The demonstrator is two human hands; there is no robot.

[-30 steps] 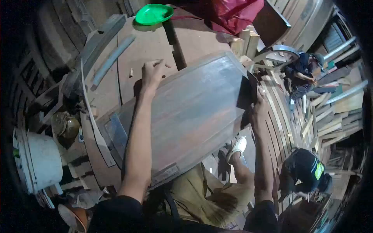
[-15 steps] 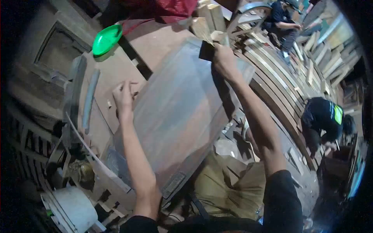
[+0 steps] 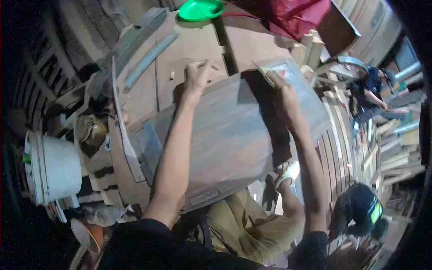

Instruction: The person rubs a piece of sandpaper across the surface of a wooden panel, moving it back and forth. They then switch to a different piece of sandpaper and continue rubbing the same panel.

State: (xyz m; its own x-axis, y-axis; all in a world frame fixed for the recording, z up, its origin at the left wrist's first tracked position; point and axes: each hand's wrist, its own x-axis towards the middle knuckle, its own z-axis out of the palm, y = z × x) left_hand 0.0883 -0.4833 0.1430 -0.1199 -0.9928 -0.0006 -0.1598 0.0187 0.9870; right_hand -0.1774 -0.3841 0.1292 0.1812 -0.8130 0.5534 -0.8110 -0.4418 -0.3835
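At the far edge of the wooden panel (image 3: 225, 135): your left hand (image 3: 198, 74) rests, fingers apart.
Right hand (image 3: 282, 92): grip clamped on a small sheet (image 3: 275, 69), just swung in beside your left.
Panel: lying on the table (image 3: 180, 49); your stroke looks mid-pass.

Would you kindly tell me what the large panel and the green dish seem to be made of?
The large panel looks like wood, smooth and dull: grain streaks run along it. The green dish seems plastic: bright, glossy, uniform colour.

Brown wooden surface (image 3: 193, 45), large panel (image 3: 234, 130) laid across it, green bowl (image 3: 200, 9) set at far edge, grey strip (image 3: 150, 58) laid alongside.
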